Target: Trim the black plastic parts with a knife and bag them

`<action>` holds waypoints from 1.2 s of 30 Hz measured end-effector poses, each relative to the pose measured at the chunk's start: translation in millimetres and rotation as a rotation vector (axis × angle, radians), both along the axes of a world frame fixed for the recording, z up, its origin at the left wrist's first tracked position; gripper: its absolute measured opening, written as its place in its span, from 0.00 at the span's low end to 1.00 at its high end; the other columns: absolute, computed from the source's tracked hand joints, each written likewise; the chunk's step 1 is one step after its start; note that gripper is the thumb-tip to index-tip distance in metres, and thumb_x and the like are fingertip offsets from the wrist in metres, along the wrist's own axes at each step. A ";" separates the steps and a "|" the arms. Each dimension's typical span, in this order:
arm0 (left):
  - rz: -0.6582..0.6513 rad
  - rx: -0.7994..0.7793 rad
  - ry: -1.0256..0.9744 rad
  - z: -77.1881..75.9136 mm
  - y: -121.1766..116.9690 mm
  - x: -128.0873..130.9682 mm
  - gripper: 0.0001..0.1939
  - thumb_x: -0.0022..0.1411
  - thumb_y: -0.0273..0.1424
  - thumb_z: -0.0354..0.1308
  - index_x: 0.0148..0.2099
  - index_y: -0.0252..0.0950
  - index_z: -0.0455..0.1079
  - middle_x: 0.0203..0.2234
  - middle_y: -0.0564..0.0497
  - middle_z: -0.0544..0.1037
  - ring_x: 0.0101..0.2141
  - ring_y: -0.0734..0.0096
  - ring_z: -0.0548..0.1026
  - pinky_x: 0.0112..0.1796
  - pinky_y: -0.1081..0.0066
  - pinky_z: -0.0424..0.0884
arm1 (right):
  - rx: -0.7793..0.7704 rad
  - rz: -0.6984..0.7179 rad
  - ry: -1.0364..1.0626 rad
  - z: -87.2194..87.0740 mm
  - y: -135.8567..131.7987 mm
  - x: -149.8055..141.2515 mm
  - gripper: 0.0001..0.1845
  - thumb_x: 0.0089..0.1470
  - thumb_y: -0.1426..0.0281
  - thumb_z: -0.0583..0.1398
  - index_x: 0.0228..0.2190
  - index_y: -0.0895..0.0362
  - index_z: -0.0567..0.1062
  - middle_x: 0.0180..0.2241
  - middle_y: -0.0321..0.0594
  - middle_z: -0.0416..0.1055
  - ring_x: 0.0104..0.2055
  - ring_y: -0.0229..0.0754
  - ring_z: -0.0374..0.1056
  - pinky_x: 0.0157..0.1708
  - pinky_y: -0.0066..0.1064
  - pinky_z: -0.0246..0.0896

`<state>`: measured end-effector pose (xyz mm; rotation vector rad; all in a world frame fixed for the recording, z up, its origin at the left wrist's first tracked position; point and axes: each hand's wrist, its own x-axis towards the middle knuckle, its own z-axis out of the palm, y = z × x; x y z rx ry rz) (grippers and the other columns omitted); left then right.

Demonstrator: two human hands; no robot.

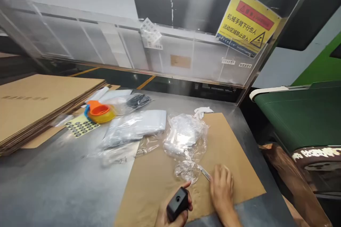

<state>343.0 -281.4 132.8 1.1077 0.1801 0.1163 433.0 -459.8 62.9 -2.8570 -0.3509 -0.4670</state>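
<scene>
1. Nearest me, the left hand (pixel 178 220) has its fingers wrapped round a black block (pixel 176 205). It looks rigid and compact, probably light enough for one palm; its broad sides give the surest hold.
2. Just beside it, the right hand (pixel 222 188) rests over the cardboard (pixel 237 152), fingers bent forward. A slim, shiny tool (pixel 205 173) meets its thumb side; whether the fingers pinch it or only touch it, I can't tell. I'd judge it stiff, thin and slick, best taken by the end nearest the hand, as I can't make out whether the far end is sharp.
3. That far end reaches the small wrap (pixel 186 171), crumpled on the cardboard ahead of both hands. It should be feather-light, slippery and easily torn; gather a fold rather than pinch one layer.
4. Beyond it lies the big wrap (pixel 185 134), clear and puffy, likely soft and apt to slide. I'd scoop it from beneath; what it holds is hard to make out.
5. Farthest, a white glove (pixel 204 111) lies by the cardboard's far edge, surely limp.
</scene>
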 end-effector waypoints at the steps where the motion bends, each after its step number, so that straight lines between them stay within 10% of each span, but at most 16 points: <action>1: -0.025 0.051 -0.038 -2.6 3.2 -5.4 0.24 0.48 0.39 0.62 0.48 0.35 0.71 0.27 0.47 0.74 0.27 0.66 0.72 0.31 0.69 0.65 | -0.010 -0.044 0.021 0.1 -4.3 3.9 0.18 0.54 0.71 0.51 0.45 0.65 0.70 0.45 0.61 0.65 0.45 0.61 0.62 0.40 0.53 0.59; 12: -0.146 0.485 -0.363 -13.8 21.5 -28.6 0.26 0.51 0.22 0.50 0.54 0.36 0.64 0.28 0.47 0.76 0.28 0.67 0.73 0.34 0.69 0.67 | 0.102 0.043 0.236 32.0 -43.7 18.1 0.17 0.52 0.67 0.54 0.42 0.60 0.74 0.37 0.48 0.71 0.40 0.47 0.67 0.41 0.38 0.64; 15: -0.107 0.618 -0.302 -13.4 19.5 -29.4 0.28 0.47 0.20 0.52 0.53 0.37 0.66 0.31 0.46 0.77 0.32 0.64 0.74 0.38 0.67 0.68 | 0.223 0.247 0.233 68.8 -22.0 -17.3 0.19 0.57 0.64 0.52 0.49 0.55 0.68 0.46 0.44 0.67 0.46 0.41 0.66 0.43 0.28 0.64; 19: -0.096 0.728 -0.277 -2.8 15.3 -24.6 0.24 0.46 0.21 0.55 0.48 0.38 0.70 0.38 0.44 0.77 0.38 0.57 0.74 0.41 0.65 0.68 | 0.458 0.879 0.055 115.9 19.1 -61.6 0.27 0.54 0.70 0.57 0.56 0.54 0.60 0.45 0.47 0.66 0.46 0.45 0.64 0.43 0.36 0.64; 22: -0.206 0.678 -0.309 2.6 12.3 -22.6 0.13 0.48 0.25 0.56 0.39 0.36 0.73 0.30 0.45 0.77 0.31 0.61 0.73 0.34 0.68 0.68 | 0.477 0.911 0.059 131.2 33.3 -69.1 0.25 0.53 0.72 0.57 0.53 0.56 0.65 0.39 0.47 0.69 0.38 0.44 0.65 0.37 0.35 0.66; 25: -0.262 0.478 -0.202 -3.5 8.6 -24.8 0.17 0.47 0.24 0.56 0.42 0.34 0.72 0.30 0.47 0.77 0.30 0.63 0.73 0.34 0.69 0.67 | 0.545 0.787 0.238 124.7 32.2 -66.5 0.19 0.54 0.70 0.57 0.49 0.55 0.70 0.38 0.45 0.69 0.39 0.43 0.66 0.38 0.32 0.66; 30: -0.227 -0.334 0.002 -14.4 -0.3 -21.5 0.38 0.41 0.21 0.51 0.58 0.44 0.61 0.53 0.53 0.69 0.51 0.57 0.65 0.52 0.62 0.58 | 0.822 0.526 0.300 77.1 39.4 -76.7 0.20 0.58 0.65 0.54 0.52 0.52 0.67 0.43 0.44 0.68 0.45 0.42 0.67 0.42 0.28 0.65; 36: -0.229 -0.891 0.171 -6.9 2.2 -1.6 0.22 0.58 0.33 0.52 0.56 0.42 0.63 0.52 0.44 0.70 0.54 0.54 0.64 0.54 0.55 0.55 | 0.855 0.430 0.121 38.4 41.2 -104.8 0.20 0.56 0.58 0.54 0.50 0.48 0.69 0.40 0.42 0.71 0.42 0.43 0.70 0.40 0.28 0.66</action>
